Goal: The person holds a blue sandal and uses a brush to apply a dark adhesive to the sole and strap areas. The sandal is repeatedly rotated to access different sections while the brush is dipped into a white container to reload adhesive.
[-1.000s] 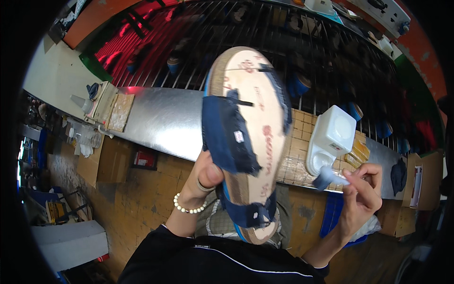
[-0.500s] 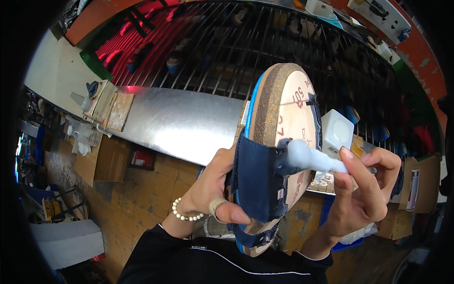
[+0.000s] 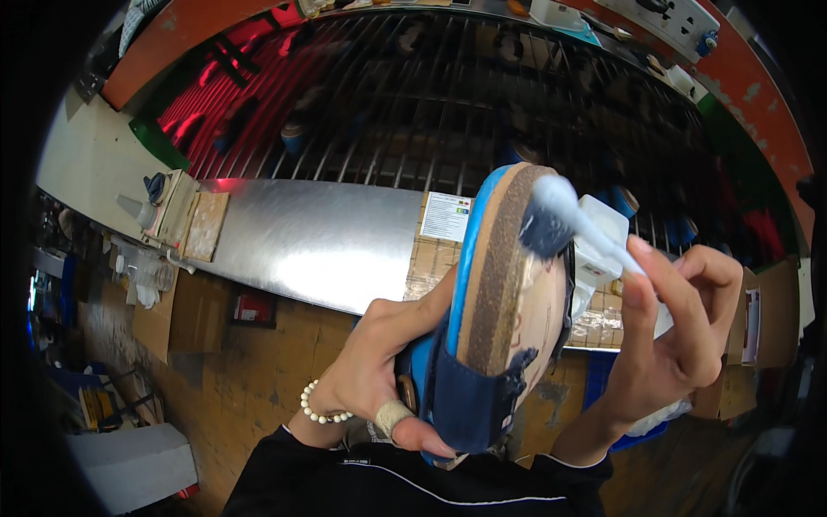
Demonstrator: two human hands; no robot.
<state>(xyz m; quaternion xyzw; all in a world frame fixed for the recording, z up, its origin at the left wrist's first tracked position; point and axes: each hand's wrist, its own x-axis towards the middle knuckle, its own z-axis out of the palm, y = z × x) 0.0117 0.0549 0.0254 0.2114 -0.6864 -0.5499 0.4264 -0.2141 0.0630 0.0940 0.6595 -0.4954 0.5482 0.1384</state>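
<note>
My left hand (image 3: 379,353) grips a sandal (image 3: 487,293) with a blue rim, a brown cork-like sole edge and a dark navy strap (image 3: 469,392). Its pale underside is turned partly to the right, with the far end tilted up. A band of tape wraps my left thumb, which presses by the strap. Between the thumb and fingers of my right hand (image 3: 672,336) is a brush (image 3: 593,226) with a whitish handle and dark bristles. Those bristles lie against the upper right sole edge, near the far end. A white container (image 3: 612,220) stands behind the brush handle.
A metal plate (image 3: 310,241) borders a rack of dark bars (image 3: 413,103) carrying several shoes, lit red at left. A cardboard piece with a printed sheet (image 3: 445,215) lies beside the plate. Cardboard boxes (image 3: 767,314) stand at right and lower left (image 3: 194,319).
The brush has moved up from beside the strap to the sole's far end. The sandal has dropped lower and turned, showing more of its side edge and less of its underside.
</note>
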